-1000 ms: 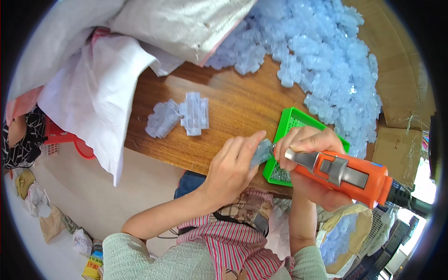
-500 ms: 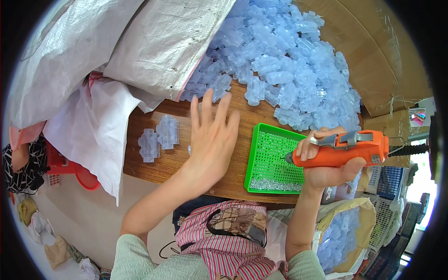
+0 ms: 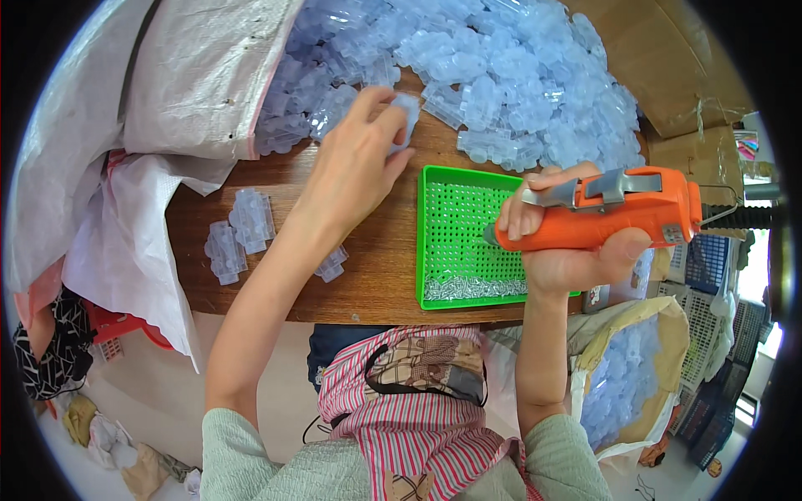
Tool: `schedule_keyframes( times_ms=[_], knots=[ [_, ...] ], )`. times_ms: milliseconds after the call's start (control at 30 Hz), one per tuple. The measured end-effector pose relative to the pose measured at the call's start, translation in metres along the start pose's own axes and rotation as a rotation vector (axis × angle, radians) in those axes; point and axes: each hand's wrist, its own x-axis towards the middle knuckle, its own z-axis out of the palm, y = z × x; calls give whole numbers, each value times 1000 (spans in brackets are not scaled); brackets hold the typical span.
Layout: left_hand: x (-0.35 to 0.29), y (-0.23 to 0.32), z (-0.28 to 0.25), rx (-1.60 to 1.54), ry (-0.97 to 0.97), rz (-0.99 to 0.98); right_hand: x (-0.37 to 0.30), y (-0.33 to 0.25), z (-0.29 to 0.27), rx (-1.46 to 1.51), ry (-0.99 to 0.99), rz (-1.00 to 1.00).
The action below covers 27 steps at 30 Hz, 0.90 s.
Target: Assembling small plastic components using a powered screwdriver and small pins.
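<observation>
My left hand [image 3: 357, 154] has reached to the near edge of the big heap of clear bluish plastic parts [image 3: 518, 75]. Its thumb and fingers are curled round one clear plastic part [image 3: 407, 113], partly hidden by the fingers. My right hand [image 3: 568, 250] is wrapped round an orange electric screwdriver [image 3: 614, 213] with a grey lever. The screwdriver's tip points left over a green perforated tray [image 3: 423, 242], where small silver screws [image 3: 476, 289] lie along the near side. Left of my left forearm are two loose clear parts [image 3: 252, 220]; another [image 3: 332, 265] shows just right of it.
White woven sacks [image 3: 205, 75] cover the table's left side. Cardboard [image 3: 668, 67] walls the heap at the right. An open sack of clear parts [image 3: 622, 384] stands low at the right, by stacked crates [image 3: 706, 321]. The screwdriver's black cable [image 3: 748, 217] runs off right.
My left hand has moved up to the heap and closed on a clear part. The screwdriver stays in my right hand, over the tray. The whole view has shifted.
</observation>
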Motion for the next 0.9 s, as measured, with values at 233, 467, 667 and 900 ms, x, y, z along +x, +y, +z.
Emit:
schedule_keyframes(
  times_ms=[233, 467, 667, 900],
  knots=[
    [-56, 49, -35, -51, -344, -316, -8, 22, -6, 145, 13, -47],
    [-76, 28, -31, 166, -198, 8, -2, 27, -11, 57, -81, -123],
    [-72, 44, -38, -28, -174, -132, -5, 28, -10, 42, -25, -108],
    [-77, 42, -28, 47, -223, -189, -4, 26, -8, 50, -75, -94]
  ],
)
